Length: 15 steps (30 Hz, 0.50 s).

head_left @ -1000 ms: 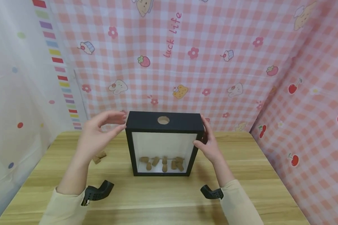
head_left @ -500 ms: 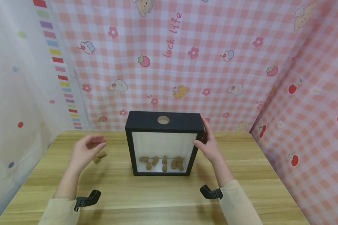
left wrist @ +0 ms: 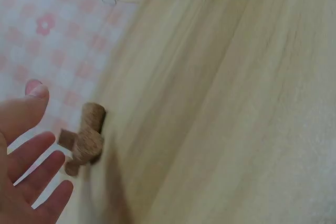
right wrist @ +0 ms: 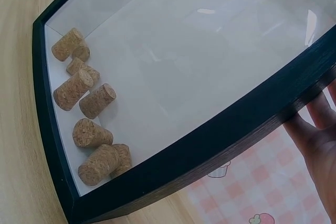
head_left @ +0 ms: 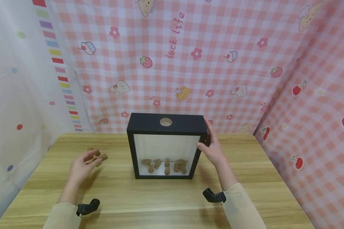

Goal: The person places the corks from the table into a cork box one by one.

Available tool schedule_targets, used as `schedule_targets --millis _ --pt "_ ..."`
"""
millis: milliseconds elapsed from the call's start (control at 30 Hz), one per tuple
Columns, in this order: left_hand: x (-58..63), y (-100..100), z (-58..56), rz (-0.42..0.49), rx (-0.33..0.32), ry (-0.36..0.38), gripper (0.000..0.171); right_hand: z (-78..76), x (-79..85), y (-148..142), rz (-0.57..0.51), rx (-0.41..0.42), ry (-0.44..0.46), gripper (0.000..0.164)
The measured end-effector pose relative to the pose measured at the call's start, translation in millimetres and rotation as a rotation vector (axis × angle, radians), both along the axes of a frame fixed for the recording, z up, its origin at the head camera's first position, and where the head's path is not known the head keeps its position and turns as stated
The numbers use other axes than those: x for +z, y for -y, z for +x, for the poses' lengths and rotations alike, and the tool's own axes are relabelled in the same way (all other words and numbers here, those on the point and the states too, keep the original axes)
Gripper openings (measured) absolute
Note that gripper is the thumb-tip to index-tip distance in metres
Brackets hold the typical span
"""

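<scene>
A black-framed display box (head_left: 166, 144) with a clear front and a round hole (head_left: 166, 122) in its top stands upright on the table. Several corks (right wrist: 97, 100) lie along its bottom inside. My right hand (head_left: 213, 149) grips the box's right side, thumb at the front edge and fingers along the side toward the back. To the left of the box, my left hand (head_left: 81, 165) reaches low to a small pile of loose corks (head_left: 104, 156). In the left wrist view its thumb and fingers are spread apart beside the corks (left wrist: 89, 142), holding none of them.
The wood-grain table (head_left: 166, 203) carries the box and the corks. A pink checked cloth (head_left: 183, 70) hangs right behind its back edge, with more cloth along the left and right sides. Black wrist mounts (head_left: 214, 195) stick out from both sleeves.
My left hand has moved from beside the box's upper left corner down and left to the loose corks. The right hand and the box stay in place.
</scene>
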<state>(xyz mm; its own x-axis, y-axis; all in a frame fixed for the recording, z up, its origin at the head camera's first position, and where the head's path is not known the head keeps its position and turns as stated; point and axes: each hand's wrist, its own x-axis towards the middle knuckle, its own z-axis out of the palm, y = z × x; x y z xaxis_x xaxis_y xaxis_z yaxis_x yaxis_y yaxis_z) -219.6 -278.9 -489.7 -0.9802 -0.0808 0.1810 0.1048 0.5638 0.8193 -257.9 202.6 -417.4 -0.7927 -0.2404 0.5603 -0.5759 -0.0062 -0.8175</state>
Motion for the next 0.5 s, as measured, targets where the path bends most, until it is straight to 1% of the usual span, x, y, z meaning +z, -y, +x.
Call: schedule_targets --millis 100,200,267,367,400,500 --pt "-6.0 3.4 0.3 -0.003 0.010 0.034 0.054 0.0 -0.5 0.1 0.002 -0.002 -0.005 0.097" --pt "-11.4 4.8 1.0 -0.014 0.027 0.043 0.054 0.1 -0.9 0.4 0.002 -0.002 -0.012 0.097" --pt "-15.1 5.7 1.3 -0.040 0.041 0.050 0.054 0.3 -0.7 0.7 0.003 -0.004 -0.015 0.098" --pt "-20.4 7.1 1.3 -0.045 0.046 0.076 0.056 0.7 -0.3 1.0 0.002 -0.002 -0.010 0.099" --pt "-21.9 7.5 1.2 -0.040 0.045 0.091 0.057 0.9 -0.1 1.0 0.002 -0.002 -0.007 0.100" --pt "-25.8 7.3 0.6 0.014 0.044 0.125 0.058 1.3 -0.2 0.5 -0.001 -0.002 -0.003 0.098"
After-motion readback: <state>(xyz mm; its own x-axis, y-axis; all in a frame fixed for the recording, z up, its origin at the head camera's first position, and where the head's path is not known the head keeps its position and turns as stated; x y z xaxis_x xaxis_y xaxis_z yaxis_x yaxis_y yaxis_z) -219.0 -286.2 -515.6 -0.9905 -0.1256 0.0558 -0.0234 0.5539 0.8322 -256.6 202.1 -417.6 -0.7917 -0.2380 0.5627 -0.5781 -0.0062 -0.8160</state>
